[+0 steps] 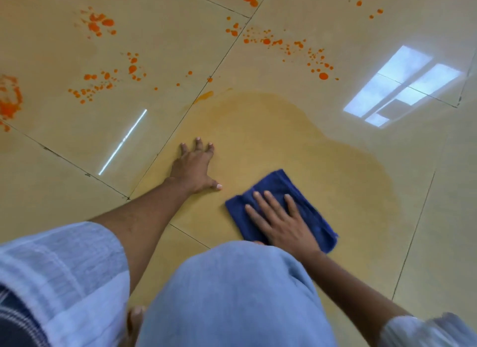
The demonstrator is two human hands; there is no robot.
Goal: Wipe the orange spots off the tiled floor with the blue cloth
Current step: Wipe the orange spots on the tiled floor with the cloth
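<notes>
Your right hand (278, 217) lies flat and open on the folded blue cloth (281, 209), your left hand (196, 168) is spread empty on the tiled floor (426, 217), the orange spots (284, 44) lie ahead and leftward, and no writing is visible.

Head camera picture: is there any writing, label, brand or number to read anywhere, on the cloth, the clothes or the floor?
None: no readable text anywhere.
Blue cloth: plain, no tag or label showing.
Tiled floor: only orange spots, a pale smear and window reflections.
Clothing: plain light blue fabric with a woven stripe on the sleeve, no print.
</notes>
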